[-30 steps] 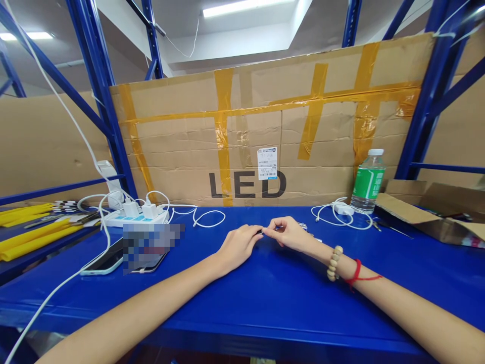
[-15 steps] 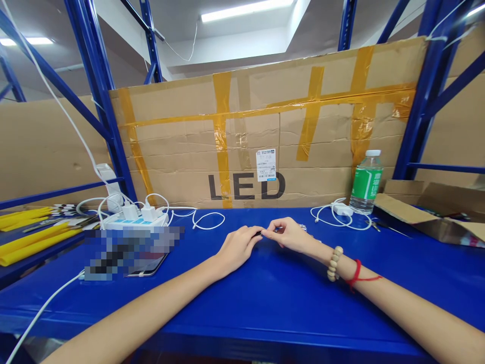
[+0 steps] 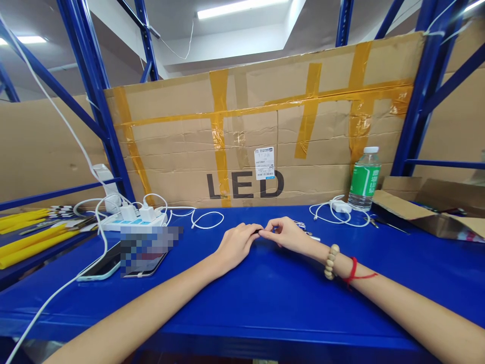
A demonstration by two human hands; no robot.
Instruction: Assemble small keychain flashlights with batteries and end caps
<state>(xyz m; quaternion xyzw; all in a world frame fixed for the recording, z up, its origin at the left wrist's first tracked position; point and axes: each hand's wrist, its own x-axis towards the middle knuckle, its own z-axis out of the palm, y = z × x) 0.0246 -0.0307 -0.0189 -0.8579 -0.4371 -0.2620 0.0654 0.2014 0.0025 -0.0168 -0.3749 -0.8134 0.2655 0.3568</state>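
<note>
Both my hands rest near the middle of the blue shelf top (image 3: 273,298), fingertips meeting. My left hand (image 3: 238,244) lies knuckles up with its fingers curled, pinching a small dark thing (image 3: 259,232) that is too small to name. My right hand (image 3: 288,234) pinches the same thing from the other side, thumb and forefinger together. A bead bracelet (image 3: 330,262) and a red cord (image 3: 353,270) circle my right wrist. Small metal bits (image 3: 305,228) lie just behind my right hand.
A taped cardboard sheet marked LED (image 3: 261,131) walls the back. At left are a white power strip with chargers (image 3: 134,216), cables, a phone (image 3: 99,264) and yellow strips (image 3: 32,240). At right stand a green-labelled bottle (image 3: 364,178), a white charger cable (image 3: 335,210) and an open carton (image 3: 428,210).
My hands stay together in the same pinch. The view has drifted slightly, with everything sliding a little left and down.
</note>
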